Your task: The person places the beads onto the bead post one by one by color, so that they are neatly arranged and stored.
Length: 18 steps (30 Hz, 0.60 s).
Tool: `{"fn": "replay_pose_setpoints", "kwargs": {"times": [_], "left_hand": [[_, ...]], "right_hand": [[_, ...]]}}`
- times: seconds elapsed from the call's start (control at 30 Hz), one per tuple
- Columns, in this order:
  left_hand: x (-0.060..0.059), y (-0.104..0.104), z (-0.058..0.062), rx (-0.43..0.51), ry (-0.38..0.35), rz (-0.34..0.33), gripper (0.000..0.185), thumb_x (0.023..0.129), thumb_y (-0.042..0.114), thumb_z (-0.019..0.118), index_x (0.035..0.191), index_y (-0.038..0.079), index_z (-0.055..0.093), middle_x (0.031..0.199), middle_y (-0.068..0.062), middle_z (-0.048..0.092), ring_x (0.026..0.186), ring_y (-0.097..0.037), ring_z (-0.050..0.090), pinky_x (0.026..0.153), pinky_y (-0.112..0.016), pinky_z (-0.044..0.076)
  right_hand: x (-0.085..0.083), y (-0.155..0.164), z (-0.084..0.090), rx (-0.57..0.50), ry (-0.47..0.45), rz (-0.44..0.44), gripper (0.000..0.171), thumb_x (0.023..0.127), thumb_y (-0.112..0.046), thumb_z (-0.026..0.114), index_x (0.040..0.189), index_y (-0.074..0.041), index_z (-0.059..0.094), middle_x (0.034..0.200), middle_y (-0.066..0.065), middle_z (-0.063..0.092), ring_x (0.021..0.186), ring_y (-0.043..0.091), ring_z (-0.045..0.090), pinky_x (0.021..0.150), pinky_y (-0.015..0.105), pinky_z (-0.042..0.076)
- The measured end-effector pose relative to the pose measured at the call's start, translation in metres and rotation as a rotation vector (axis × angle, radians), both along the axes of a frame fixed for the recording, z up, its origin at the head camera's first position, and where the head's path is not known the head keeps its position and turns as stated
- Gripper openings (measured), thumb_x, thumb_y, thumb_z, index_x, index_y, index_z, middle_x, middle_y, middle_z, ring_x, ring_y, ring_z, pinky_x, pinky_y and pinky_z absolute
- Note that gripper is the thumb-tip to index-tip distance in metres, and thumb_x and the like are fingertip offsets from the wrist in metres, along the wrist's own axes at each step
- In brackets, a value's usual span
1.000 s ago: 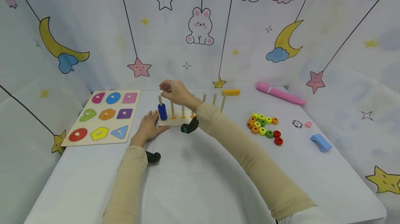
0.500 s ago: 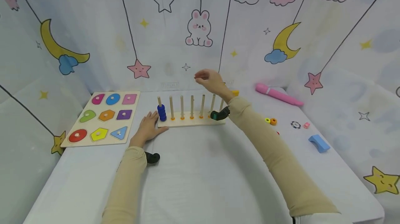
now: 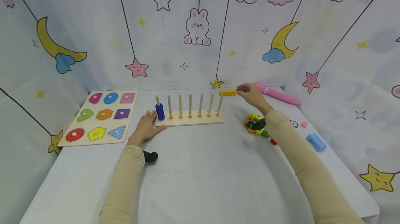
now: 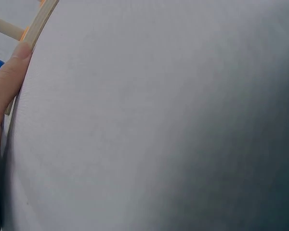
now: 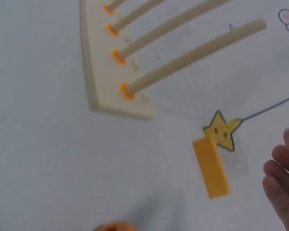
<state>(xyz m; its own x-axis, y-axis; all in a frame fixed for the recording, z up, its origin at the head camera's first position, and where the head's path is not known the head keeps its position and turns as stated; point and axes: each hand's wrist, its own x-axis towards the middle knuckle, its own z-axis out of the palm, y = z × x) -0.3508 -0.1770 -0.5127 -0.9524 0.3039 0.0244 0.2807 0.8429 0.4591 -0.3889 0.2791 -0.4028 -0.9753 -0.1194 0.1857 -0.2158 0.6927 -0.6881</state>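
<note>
A wooden peg board (image 3: 193,121) with a row of upright pegs stands toward the back of the table. Several blue beads (image 3: 159,112) are stacked on its leftmost peg. My left hand (image 3: 144,129) rests at the board's left end, fingers along the side. Its straight thumb (image 4: 14,67) lies against the front edge in the left wrist view. To the right of the board, my right hand (image 3: 251,95) is in the air, fingers loosely bent, with nothing seen in them. Below it lies a cluster of loose yellow, orange, green and red beads (image 3: 259,132), partly hidden by the wrist camera.
A yellow block (image 3: 228,92) lies behind the board's right end. Left of the board is a shape puzzle (image 3: 103,124). On the right are a pink marker-shaped toy (image 3: 281,96), a blue arched block (image 3: 316,142) and a small pink piece (image 3: 303,124). Patterned cloth walls enclose the table.
My right hand has swept from above the blue-bead peg rightward past the board and down toward the loose beads. The left hand stays at the board's left end.
</note>
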Motion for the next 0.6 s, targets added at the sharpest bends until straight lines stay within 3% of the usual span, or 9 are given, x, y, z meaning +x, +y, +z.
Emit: {"fn": "replay_pose_setpoints", "kwargs": {"times": [0.33, 0.6], "left_hand": [[0.0, 0.002, 0.004, 0.01, 0.006, 0.005, 0.089, 0.086, 0.05, 0.062, 0.145, -0.008, 0.026, 0.152, -0.024, 0.018, 0.141, -0.04, 0.005, 0.113, -0.051, 0.001], [0.002, -0.001, 0.002, 0.015, 0.01, 0.001, 0.089, 0.087, 0.048, 0.063, 0.144, -0.01, 0.026, 0.152, -0.025, 0.019, 0.14, -0.041, 0.006, 0.113, -0.052, 0.001]], "right_hand": [[0.044, 0.086, -0.034, 0.115, -0.065, -0.099, 0.037, 0.096, -0.024, 0.056, 0.123, 0.001, 0.056, 0.12, 0.02, 0.059, 0.114, 0.036, 0.053, 0.088, 0.049, 0.048], [0.07, 0.122, -0.055, 0.169, -0.106, -0.144, 0.037, 0.096, -0.022, 0.057, 0.125, 0.001, 0.054, 0.121, 0.022, 0.059, 0.11, 0.037, 0.055, 0.09, 0.051, 0.046]]}}
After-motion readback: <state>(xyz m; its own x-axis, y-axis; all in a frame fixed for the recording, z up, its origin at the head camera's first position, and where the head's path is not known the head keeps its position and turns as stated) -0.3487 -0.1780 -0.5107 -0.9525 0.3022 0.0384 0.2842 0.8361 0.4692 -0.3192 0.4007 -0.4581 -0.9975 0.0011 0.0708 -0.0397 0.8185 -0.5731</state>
